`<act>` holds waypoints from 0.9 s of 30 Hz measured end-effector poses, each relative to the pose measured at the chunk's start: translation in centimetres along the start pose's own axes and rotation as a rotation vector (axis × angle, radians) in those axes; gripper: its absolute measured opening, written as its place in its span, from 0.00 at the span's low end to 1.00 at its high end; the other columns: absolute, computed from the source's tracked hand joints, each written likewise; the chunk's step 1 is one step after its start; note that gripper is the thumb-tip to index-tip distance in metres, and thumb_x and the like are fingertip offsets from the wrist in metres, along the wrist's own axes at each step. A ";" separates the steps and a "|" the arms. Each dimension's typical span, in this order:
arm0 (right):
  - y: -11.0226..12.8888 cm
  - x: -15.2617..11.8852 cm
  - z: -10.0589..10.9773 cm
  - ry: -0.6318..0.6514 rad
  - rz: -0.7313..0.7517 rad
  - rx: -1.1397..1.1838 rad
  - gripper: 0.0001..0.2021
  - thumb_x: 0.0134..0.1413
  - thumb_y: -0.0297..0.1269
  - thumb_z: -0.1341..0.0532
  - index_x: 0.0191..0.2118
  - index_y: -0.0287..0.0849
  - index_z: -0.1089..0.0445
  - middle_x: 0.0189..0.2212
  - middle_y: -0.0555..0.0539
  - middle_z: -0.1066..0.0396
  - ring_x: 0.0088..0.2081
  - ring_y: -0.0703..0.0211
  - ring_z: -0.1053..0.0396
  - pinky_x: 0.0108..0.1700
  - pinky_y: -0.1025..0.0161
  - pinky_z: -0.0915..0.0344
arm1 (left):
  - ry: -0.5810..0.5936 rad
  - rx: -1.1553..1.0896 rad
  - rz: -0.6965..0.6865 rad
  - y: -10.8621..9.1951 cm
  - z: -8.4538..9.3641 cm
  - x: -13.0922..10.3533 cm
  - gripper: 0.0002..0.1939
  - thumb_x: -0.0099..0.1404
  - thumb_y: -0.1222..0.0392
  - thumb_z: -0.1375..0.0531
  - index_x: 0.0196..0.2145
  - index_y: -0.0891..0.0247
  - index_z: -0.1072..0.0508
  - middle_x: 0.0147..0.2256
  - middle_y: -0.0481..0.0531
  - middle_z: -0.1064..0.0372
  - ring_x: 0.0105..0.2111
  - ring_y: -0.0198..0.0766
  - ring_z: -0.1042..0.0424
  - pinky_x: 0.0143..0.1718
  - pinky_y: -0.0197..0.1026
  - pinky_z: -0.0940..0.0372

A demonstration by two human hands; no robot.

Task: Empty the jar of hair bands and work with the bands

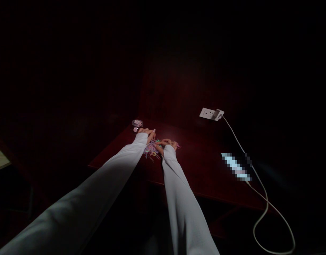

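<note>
A small heap of coloured elastic hair bands (151, 150), mostly purple and pink with some green and yellow, lies on the dark red table. Over the heap's far left side is my left hand (149, 133), its fingers apart and bent, with nothing visible in them. Thumb and forefinger of my right hand (166, 142) reach to the heap's right edge. Its other fingers are curled, and pinkish bands show at their outer side. Just beyond my left hand stands a small clear round container (137, 123) with pale pink pieces, and another pale pink piece (135, 129) beside it.
The dark red table (194, 166) has its front edge below my forearms. On the right lies a lit, blurred-out device (235, 166) with a white cable (281, 216) looping past the edge. The cable runs to a charger (218, 114) in a wall socket (206, 113). The surroundings are very dark.
</note>
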State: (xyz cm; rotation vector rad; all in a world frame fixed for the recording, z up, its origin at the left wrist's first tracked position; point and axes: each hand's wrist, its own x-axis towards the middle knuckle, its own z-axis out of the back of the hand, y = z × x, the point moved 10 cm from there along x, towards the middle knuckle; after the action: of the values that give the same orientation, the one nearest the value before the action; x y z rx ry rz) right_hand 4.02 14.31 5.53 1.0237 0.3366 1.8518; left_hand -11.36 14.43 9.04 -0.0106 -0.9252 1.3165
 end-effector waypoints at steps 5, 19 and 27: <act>-1.0 0.4 -0.4 -0.021 -0.033 0.008 0.07 0.52 0.45 0.31 0.30 0.50 0.19 0.44 0.47 0.26 0.50 0.46 0.41 0.55 0.49 0.49 | 0.038 -0.004 -0.009 0.1 -0.5 0.1 0.24 0.75 0.55 0.54 0.27 0.60 0.25 0.26 0.51 0.29 0.36 0.42 0.32 0.50 0.48 0.44; -1.6 0.6 0.7 -0.142 -0.001 0.070 0.14 0.58 0.52 0.38 0.35 0.50 0.18 0.40 0.47 0.22 0.50 0.47 0.35 0.57 0.51 0.47 | 0.096 -0.019 -0.024 0.7 -1.5 0.2 0.25 0.75 0.50 0.53 0.27 0.59 0.25 0.26 0.50 0.29 0.36 0.41 0.31 0.51 0.47 0.44; -1.9 0.7 0.7 -0.125 -0.043 0.099 0.19 0.59 0.55 0.41 0.35 0.48 0.19 0.41 0.47 0.22 0.49 0.50 0.33 0.56 0.54 0.48 | 0.099 -0.009 -0.021 -0.1 -1.1 -0.2 0.25 0.75 0.50 0.53 0.27 0.59 0.25 0.25 0.49 0.29 0.37 0.40 0.31 0.52 0.46 0.44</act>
State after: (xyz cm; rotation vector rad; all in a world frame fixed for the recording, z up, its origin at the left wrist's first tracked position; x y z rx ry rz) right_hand 5.61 15.74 5.15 1.1850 0.3754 1.7381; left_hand -10.64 14.78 8.22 -0.0720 -0.8450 1.2812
